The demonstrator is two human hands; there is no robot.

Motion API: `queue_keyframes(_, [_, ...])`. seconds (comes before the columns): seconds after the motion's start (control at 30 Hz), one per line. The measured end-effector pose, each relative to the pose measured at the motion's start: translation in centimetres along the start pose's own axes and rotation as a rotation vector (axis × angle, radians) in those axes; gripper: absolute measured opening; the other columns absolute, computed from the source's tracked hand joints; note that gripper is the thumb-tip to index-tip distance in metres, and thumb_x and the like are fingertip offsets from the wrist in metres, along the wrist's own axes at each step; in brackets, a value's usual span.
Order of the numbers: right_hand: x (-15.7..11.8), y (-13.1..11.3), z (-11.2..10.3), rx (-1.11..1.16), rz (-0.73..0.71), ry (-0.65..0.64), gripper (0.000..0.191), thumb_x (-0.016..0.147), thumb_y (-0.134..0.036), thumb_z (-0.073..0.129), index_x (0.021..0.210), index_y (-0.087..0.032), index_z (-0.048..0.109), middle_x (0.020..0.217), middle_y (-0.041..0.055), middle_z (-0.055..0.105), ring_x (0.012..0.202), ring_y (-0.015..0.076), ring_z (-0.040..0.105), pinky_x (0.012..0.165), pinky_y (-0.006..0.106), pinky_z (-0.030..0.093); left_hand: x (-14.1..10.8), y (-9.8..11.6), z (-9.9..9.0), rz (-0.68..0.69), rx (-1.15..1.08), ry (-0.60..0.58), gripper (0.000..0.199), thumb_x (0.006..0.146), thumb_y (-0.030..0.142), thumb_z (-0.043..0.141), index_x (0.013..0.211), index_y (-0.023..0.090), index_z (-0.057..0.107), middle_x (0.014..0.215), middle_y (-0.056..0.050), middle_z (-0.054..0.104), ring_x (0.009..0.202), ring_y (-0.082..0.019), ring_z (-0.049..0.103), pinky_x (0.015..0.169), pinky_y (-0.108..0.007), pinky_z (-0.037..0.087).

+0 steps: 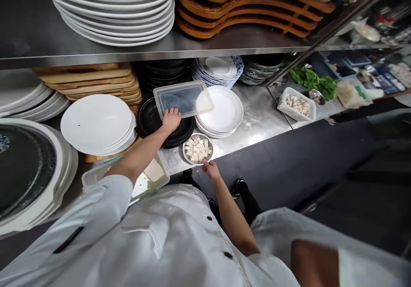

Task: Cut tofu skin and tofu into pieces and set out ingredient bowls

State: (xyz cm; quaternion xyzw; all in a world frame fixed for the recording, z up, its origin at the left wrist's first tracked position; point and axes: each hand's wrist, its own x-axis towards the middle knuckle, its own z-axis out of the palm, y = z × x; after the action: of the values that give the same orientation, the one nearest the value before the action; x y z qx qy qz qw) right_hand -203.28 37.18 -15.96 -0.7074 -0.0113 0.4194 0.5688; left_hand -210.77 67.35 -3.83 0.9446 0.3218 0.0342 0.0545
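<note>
My left hand [172,119] grips the near edge of a translucent rectangular plastic lid [180,99], fingers on top. The lid lies over part of a black round pan [149,116] and a stack of white plates [224,111]. At the counter's front edge stands a small metal bowl [184,153] filled with white tofu cubes [198,148]. My right hand [211,170] pinches the near rim of this bowl. Under my left forearm is a clear plastic container [164,167] with pale liquid and a white tofu block [154,170] in it.
White plates [96,122], wooden boards [90,81] and large oval dishes [64,171] crowd the left. A steel shelf [154,55] overhead carries more plates and wooden trays. Farther right are a tub of chopped food [298,105] and leafy greens [316,81]. Another person's arm [314,263] is close at right.
</note>
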Motion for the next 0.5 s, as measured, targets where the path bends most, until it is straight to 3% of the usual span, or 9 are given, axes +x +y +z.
queue_keyframes(0.1, [1.4, -1.9, -2.8, -0.138, 0.036, -0.086, 0.053, 0.06, -0.066, 0.079, 0.073, -0.017, 0.065, 0.066, 0.0067, 0.07, 0.053, 0.0174, 0.063, 0.047, 0.026, 0.046, 0.6, -0.4, -2.4, -0.004, 0.012, 0.003, 0.041, 0.099, 0.01, 0.033, 0.115, 0.009, 0.071, 0.126, -0.026, 0.064, 0.124, -0.037, 0.055, 0.101, -0.051, 0.039])
queue_keyframes(0.2, [2.8, -4.6, -6.3, -0.264, -0.008, -0.077, 0.058, 0.065, -0.072, 0.072, 0.079, -0.016, 0.067, 0.068, 0.0069, 0.071, 0.054, 0.0169, 0.061, 0.048, 0.025, 0.043, -3.1, -3.1, -8.2, -0.073, 0.024, 0.009, 0.031, 0.1, 0.019, 0.044, 0.118, 0.012, 0.068, 0.119, -0.02, 0.068, 0.119, -0.036, 0.06, 0.097, -0.046, 0.044])
queue_keyframes(0.3, [4.2, -8.2, -9.0, -0.377, -0.148, -0.021, 0.056, 0.074, -0.071, 0.066, 0.09, -0.017, 0.066, 0.072, 0.0047, 0.071, 0.059, 0.0167, 0.06, 0.055, 0.027, 0.046, -11.3, -8.2, -14.8, -0.259, -0.007, -0.045, 0.04, 0.099, 0.04, 0.054, 0.129, 0.015, 0.063, 0.111, -0.011, 0.07, 0.11, -0.033, 0.066, 0.097, -0.042, 0.046])
queue_keyframes(0.37, [4.7, -10.7, -9.0, -0.436, -0.297, -0.063, 0.051, 0.081, -0.066, 0.064, 0.097, -0.018, 0.067, 0.079, 0.0052, 0.073, 0.065, 0.0172, 0.062, 0.061, 0.029, 0.05, -18.5, -11.9, -17.7, -0.377, -0.079, -0.05, 0.054, 0.098, 0.051, 0.055, 0.141, 0.018, 0.056, 0.105, -0.005, 0.069, 0.109, -0.029, 0.067, 0.099, -0.039, 0.046])
queue_keyframes(0.43, [4.4, -12.3, -6.9, -0.466, -0.405, -0.257, 0.046, 0.086, -0.06, 0.064, 0.105, -0.018, 0.068, 0.087, 0.0055, 0.074, 0.07, 0.0173, 0.065, 0.068, 0.03, 0.054, -25.6, -14.9, -18.7, -0.541, -0.138, -0.015, 0.06, 0.099, 0.054, 0.052, 0.146, 0.015, 0.052, 0.108, -0.005, 0.069, 0.114, -0.028, 0.066, 0.101, -0.038, 0.046])
queue_keyframes(0.5, [3.0, -12.4, -2.9, -0.493, -0.386, -0.569, 0.044, 0.088, -0.058, 0.064, 0.111, -0.02, 0.068, 0.092, 0.0052, 0.074, 0.072, 0.0173, 0.067, 0.07, 0.031, 0.057, -31.3, -16.8, -18.0, -0.645, -0.175, -0.008, 0.062, 0.098, 0.055, 0.052, 0.145, 0.013, 0.054, 0.109, -0.006, 0.069, 0.115, -0.029, 0.065, 0.1, -0.037, 0.048])
